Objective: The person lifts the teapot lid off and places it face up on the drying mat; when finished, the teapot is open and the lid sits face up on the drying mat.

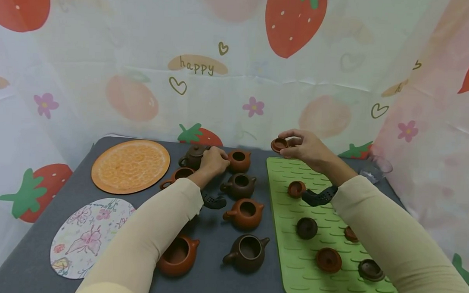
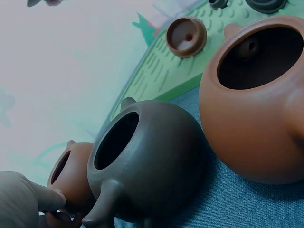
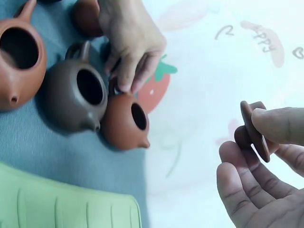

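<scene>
At the back of the table, my left hand (image 1: 214, 160) pinches the handle of a small reddish-brown teapot (image 1: 239, 161), whose top is uncovered. In the right wrist view, the thumb and fingers meet at that teapot's (image 3: 124, 122) handle. My right hand (image 1: 306, 149) is raised above the far edge of the green mat and holds a reddish-brown teapot lid (image 1: 279, 144) between thumb and fingers. Seen from the right wrist, the lid (image 3: 255, 132) is tilted nearly on edge. Beside the pinched teapot stands a dark brown lidless teapot (image 2: 152, 156).
More lidless teapots (image 1: 246, 214) stand in rows; a dark teapot (image 1: 195, 156) at the back has its lid on. Several lids (image 1: 329, 259) lie on the green mat (image 1: 292, 278). Two round mats (image 1: 131, 166) lie left; a clear glass (image 1: 376, 168) stands at the right edge.
</scene>
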Demonstrator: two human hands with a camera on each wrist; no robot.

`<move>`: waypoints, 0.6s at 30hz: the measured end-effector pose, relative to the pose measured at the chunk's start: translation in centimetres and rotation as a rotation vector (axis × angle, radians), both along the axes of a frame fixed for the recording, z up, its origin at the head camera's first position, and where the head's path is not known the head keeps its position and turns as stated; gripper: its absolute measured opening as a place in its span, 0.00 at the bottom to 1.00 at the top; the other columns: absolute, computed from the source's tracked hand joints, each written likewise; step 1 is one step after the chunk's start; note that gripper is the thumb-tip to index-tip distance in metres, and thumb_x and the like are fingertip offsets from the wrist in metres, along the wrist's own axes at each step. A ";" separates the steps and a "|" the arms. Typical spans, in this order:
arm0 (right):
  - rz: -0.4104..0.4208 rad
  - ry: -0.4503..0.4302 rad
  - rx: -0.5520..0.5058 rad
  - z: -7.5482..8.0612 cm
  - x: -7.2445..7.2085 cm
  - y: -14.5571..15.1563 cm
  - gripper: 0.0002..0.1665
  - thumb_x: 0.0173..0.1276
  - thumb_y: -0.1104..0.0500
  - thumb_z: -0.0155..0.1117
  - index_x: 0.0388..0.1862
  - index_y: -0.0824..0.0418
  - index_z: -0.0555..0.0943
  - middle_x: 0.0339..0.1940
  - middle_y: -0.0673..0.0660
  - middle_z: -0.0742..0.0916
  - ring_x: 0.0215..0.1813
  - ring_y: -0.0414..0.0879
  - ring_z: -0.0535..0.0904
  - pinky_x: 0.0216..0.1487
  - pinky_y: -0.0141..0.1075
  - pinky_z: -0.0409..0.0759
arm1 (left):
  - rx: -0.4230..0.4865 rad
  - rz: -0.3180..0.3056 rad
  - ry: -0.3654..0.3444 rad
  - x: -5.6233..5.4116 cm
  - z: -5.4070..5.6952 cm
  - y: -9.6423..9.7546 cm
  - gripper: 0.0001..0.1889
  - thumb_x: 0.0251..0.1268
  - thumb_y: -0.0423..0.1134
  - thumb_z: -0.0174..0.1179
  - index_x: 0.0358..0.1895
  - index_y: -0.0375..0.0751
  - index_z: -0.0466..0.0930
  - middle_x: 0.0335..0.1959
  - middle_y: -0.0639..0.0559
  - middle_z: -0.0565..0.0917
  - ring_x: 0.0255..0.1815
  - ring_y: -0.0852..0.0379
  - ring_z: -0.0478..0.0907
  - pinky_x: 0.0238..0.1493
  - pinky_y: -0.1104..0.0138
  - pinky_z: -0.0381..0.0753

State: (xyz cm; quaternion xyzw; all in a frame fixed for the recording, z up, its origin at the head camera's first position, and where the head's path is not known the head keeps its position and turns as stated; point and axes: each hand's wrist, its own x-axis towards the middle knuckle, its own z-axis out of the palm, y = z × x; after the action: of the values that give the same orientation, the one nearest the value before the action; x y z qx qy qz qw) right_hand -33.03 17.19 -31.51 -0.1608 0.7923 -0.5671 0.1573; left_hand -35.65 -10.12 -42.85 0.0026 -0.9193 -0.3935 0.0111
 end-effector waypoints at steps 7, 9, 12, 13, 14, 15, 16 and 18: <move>0.001 0.048 0.090 0.0 0.3 2.3 0.27 0.68 0.67 0.63 0.64 0.68 0.69 0.49 0.69 0.78 0.49 0.55 0.78 0.51 0.43 0.78 | -0.012 -0.012 -0.007 0.0 0.0 0.0 0.09 0.67 0.39 0.62 0.45 0.40 0.86 0.44 0.44 0.83 0.39 0.47 0.80 0.36 0.59 0.80; 0.001 0.056 0.102 0.0 0.4 2.8 0.26 0.68 0.67 0.63 0.64 0.68 0.70 0.48 0.68 0.78 0.48 0.54 0.78 0.50 0.43 0.78 | -0.012 -0.013 -0.011 0.0 -0.1 0.1 0.10 0.68 0.38 0.62 0.46 0.40 0.86 0.44 0.44 0.83 0.39 0.47 0.80 0.37 0.59 0.80; 0.000 0.063 0.109 0.1 0.6 3.6 0.26 0.68 0.67 0.63 0.63 0.68 0.70 0.47 0.68 0.79 0.48 0.53 0.79 0.49 0.42 0.79 | -0.007 -0.014 -0.021 0.0 -0.1 0.1 0.10 0.68 0.38 0.62 0.47 0.40 0.86 0.45 0.44 0.83 0.39 0.48 0.80 0.36 0.59 0.81; -0.001 0.070 0.116 0.1 0.6 3.8 0.26 0.68 0.67 0.63 0.63 0.68 0.70 0.46 0.67 0.80 0.47 0.53 0.79 0.48 0.41 0.79 | -0.006 -0.014 -0.023 0.0 -0.2 0.1 0.10 0.68 0.38 0.62 0.47 0.40 0.86 0.45 0.44 0.83 0.39 0.48 0.80 0.36 0.59 0.81; -0.002 0.076 0.122 0.0 0.7 4.1 0.26 0.68 0.67 0.63 0.63 0.68 0.70 0.46 0.67 0.80 0.47 0.53 0.79 0.47 0.41 0.79 | -0.006 -0.014 -0.022 -0.1 -0.2 0.1 0.10 0.68 0.38 0.62 0.47 0.40 0.86 0.45 0.44 0.83 0.39 0.48 0.80 0.36 0.59 0.81; -0.006 0.079 0.128 0.0 0.7 4.3 0.25 0.68 0.67 0.64 0.63 0.68 0.70 0.46 0.67 0.80 0.47 0.53 0.79 0.46 0.41 0.79 | -0.007 -0.015 -0.021 -0.1 -0.2 0.0 0.10 0.68 0.38 0.62 0.47 0.40 0.86 0.45 0.44 0.83 0.39 0.48 0.80 0.36 0.59 0.81; -0.010 0.083 0.135 0.0 0.8 4.6 0.25 0.68 0.67 0.63 0.63 0.68 0.70 0.46 0.67 0.80 0.47 0.54 0.79 0.46 0.42 0.80 | -0.009 -0.015 -0.019 -0.1 -0.2 0.0 0.10 0.68 0.38 0.62 0.47 0.40 0.86 0.45 0.44 0.83 0.38 0.48 0.80 0.36 0.59 0.81; -0.029 0.081 0.158 -0.1 0.8 5.1 0.25 0.68 0.67 0.64 0.62 0.68 0.70 0.46 0.67 0.81 0.47 0.54 0.79 0.45 0.41 0.80 | -0.012 -0.016 -0.013 -0.1 -0.2 0.0 0.10 0.68 0.38 0.62 0.47 0.40 0.86 0.45 0.44 0.83 0.38 0.48 0.81 0.36 0.60 0.81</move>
State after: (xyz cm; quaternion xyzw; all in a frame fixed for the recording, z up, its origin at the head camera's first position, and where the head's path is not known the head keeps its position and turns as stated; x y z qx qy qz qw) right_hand -32.21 22.34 -31.60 -0.1592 0.8426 -0.4981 0.1292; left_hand -35.76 -10.09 -43.00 -0.0021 -0.9217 -0.3880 0.0019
